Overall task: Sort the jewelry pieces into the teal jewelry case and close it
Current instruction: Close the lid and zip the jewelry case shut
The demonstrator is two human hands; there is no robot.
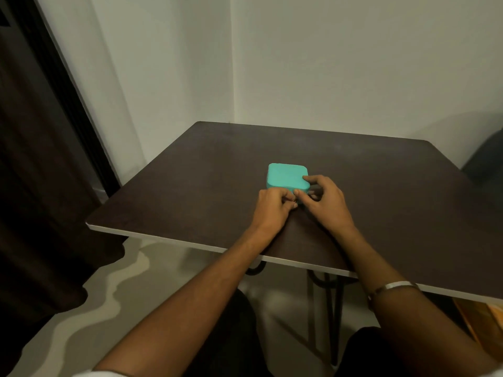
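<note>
While the flat teal square jewelry case (285, 175) sits shut mid-table (190, 170), the left hand (272, 206) and right hand (325, 198) pinch its near side.

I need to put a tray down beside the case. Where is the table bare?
Bare patches: between the teal jewelry case and the table's left edge, behind it toward the wall corner, and rightward. Crowded: the near side, where left hand and right hand meet.

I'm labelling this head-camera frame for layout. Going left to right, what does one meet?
Dark curtain → left hand → right hand → metal bangle on the right forearm. The teal jewelry case, lid down, overlaps both hands, so I leave it unplaced.
</note>
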